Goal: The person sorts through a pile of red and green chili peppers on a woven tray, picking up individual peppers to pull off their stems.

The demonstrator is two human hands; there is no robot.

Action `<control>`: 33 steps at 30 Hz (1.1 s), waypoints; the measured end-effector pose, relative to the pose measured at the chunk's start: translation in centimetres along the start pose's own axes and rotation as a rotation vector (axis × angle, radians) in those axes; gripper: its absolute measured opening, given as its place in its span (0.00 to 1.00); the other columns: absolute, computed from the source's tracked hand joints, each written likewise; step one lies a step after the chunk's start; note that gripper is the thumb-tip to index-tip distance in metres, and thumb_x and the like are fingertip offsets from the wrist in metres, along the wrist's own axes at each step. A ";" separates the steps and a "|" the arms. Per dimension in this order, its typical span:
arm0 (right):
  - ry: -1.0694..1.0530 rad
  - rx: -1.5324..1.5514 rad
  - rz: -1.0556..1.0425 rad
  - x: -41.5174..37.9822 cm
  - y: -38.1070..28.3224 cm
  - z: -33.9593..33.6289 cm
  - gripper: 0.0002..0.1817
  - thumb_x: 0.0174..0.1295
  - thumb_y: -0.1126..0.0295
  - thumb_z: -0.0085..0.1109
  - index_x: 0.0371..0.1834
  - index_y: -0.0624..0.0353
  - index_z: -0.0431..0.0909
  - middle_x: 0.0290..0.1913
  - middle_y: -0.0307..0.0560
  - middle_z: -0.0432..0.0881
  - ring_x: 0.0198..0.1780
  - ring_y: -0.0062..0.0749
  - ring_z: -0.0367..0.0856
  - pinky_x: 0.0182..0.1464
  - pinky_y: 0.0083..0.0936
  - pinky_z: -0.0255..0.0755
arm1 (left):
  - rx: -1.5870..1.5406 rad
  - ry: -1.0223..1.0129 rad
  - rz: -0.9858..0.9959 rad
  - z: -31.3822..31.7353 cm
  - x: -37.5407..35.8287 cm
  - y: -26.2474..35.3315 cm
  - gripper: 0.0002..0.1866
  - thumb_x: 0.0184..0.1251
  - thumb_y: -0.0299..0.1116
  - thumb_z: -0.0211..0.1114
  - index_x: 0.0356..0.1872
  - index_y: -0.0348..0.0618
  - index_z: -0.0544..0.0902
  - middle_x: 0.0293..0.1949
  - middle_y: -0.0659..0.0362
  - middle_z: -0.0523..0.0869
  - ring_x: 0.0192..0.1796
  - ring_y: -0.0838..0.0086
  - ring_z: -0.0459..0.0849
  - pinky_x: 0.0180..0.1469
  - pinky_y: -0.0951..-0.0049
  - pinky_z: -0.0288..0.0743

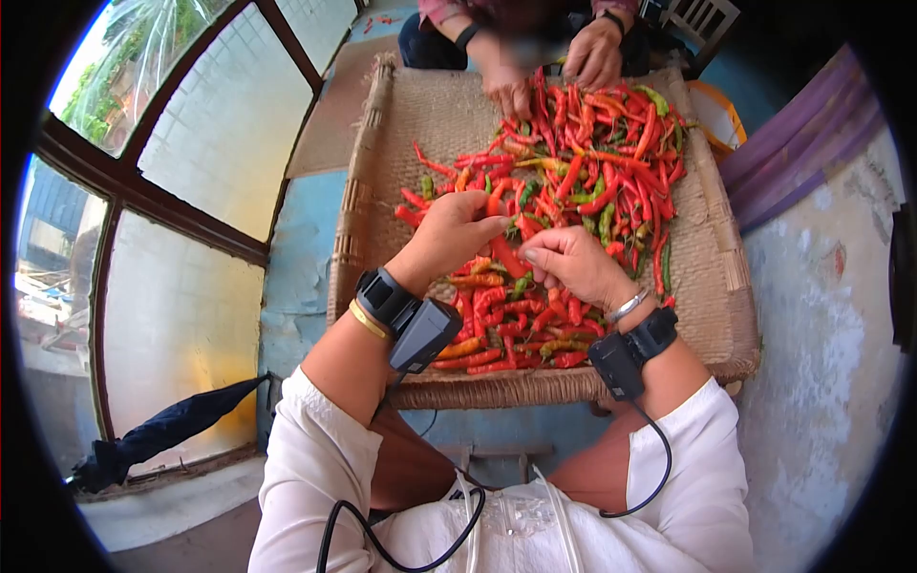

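Both my hands are over a heap of red chili peppers (pixel 611 172) in a woven tray. My left hand (pixel 449 239) is closed, thumb against fingers, around a red chili pepper (pixel 504 252) that shows between my two hands. Close beside it, my right hand (pixel 581 269) has thumb and forefinger pinched together near that pepper. What lies in this pinch is too small to make out. Below my hands, more chili peppers (pixel 525 320) lie roughly lined up near the tray's front edge. A few green and orange peppers are mixed in.
The woven tray (pixel 401 115) has a raised rim. Across it, another person's hands (pixel 511 81) reach into the peppers. A window (pixel 181 248) and folded dark umbrella (pixel 172 430) are at left. A purple cloth (pixel 802 143) hangs by the right wall, near an orange-rimmed container (pixel 731 119).
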State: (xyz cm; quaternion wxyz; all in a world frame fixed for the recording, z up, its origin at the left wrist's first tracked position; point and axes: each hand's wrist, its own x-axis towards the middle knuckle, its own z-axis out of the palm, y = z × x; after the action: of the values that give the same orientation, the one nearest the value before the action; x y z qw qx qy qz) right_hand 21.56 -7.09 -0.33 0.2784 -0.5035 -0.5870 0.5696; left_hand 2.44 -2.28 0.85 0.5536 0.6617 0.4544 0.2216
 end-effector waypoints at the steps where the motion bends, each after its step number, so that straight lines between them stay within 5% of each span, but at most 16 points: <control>1: 0.007 -0.012 -0.021 0.1 0.3 -0.2 0.11 0.59 0.66 0.52 0.32 0.64 0.78 0.22 0.36 0.77 0.22 0.15 0.71 0.25 0.17 0.67 | 0.094 0.068 0.010 -0.8 0.3 0.0 0.11 0.59 0.33 0.61 0.40 0.38 0.76 0.24 0.68 0.76 0.25 0.88 0.72 0.25 0.86 0.67; 2: 0.002 -0.081 -0.013 0.2 0.9 -0.4 0.11 0.58 0.66 0.53 0.33 0.63 0.78 0.23 0.38 0.78 0.23 0.18 0.73 0.28 0.18 0.69 | 0.297 0.158 0.107 -1.5 1.0 -1.6 0.12 0.53 0.33 0.64 0.36 0.37 0.77 0.23 0.56 0.79 0.24 0.69 0.79 0.29 0.72 0.73; 3: -0.001 -0.151 -0.004 0.2 1.3 -0.5 0.11 0.57 0.65 0.54 0.34 0.63 0.78 0.24 0.40 0.79 0.25 0.20 0.75 0.30 0.20 0.70 | 0.306 0.172 0.136 -1.4 1.5 -2.6 0.12 0.53 0.33 0.64 0.36 0.37 0.77 0.23 0.56 0.79 0.24 0.69 0.79 0.29 0.72 0.73; 5: -0.065 -0.342 -0.073 0.2 1.9 -0.4 0.12 0.54 0.64 0.55 0.35 0.59 0.79 0.28 0.45 0.81 0.31 0.30 0.79 0.36 0.26 0.72 | 0.678 0.702 0.473 -0.9 1.2 -3.5 0.15 0.49 0.31 0.66 0.38 0.36 0.77 0.23 0.56 0.79 0.31 0.60 0.80 0.35 0.66 0.73; 7: -0.182 -0.539 -0.140 0.4 2.9 -0.2 0.14 0.52 0.62 0.55 0.37 0.57 0.79 0.34 0.50 0.81 0.38 0.40 0.79 0.42 0.30 0.71 | 0.689 0.604 0.313 -0.1 0.0 -1.9 0.12 0.50 0.35 0.64 0.34 0.41 0.80 0.29 0.50 0.80 0.39 0.56 0.79 0.39 0.61 0.73; 11: -0.307 -0.639 -0.156 0.0 3.1 0.4 0.17 0.51 0.60 0.56 0.41 0.57 0.78 0.39 0.51 0.80 0.43 0.43 0.78 0.45 0.32 0.70 | 0.753 -0.169 0.213 0.6 -0.3 -2.4 0.10 0.47 0.38 0.63 0.29 0.45 0.81 0.26 0.52 0.81 0.33 0.59 0.80 0.37 0.63 0.73; 17: -0.473 -0.652 -0.097 -0.5 1.8 0.7 0.19 0.52 0.62 0.57 0.47 0.58 0.75 0.39 0.51 0.80 0.42 0.40 0.79 0.45 0.30 0.70 | 0.725 -0.499 0.279 1.9 -0.5 -3.3 0.12 0.45 0.35 0.62 0.34 0.47 0.81 0.29 0.54 0.81 0.35 0.60 0.80 0.37 0.63 0.73; 22: -0.513 -0.613 -0.077 -0.2 2.7 0.8 0.19 0.52 0.63 0.57 0.47 0.57 0.75 0.39 0.51 0.80 0.41 0.41 0.78 0.44 0.30 0.70 | 0.872 -0.526 0.218 2.1 -0.6 -4.0 0.15 0.45 0.35 0.63 0.38 0.48 0.80 0.31 0.54 0.82 0.37 0.61 0.80 0.39 0.63 0.73; 33: -0.267 -0.627 -0.172 0.0 2.4 0.6 0.18 0.53 0.63 0.56 0.46 0.56 0.76 0.40 0.52 0.80 0.42 0.42 0.78 0.46 0.31 0.70 | 0.899 -0.377 0.157 2.9 -1.5 -2.4 0.12 0.48 0.41 0.62 0.29 0.45 0.81 0.25 0.53 0.81 0.32 0.60 0.80 0.34 0.62 0.72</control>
State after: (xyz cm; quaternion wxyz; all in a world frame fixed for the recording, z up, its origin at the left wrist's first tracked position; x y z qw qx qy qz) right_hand 21.68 -7.68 -2.71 0.0780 -0.4344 -0.8048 0.3969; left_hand 3.21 -5.14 -1.91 0.2676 0.8959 0.3458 -0.0792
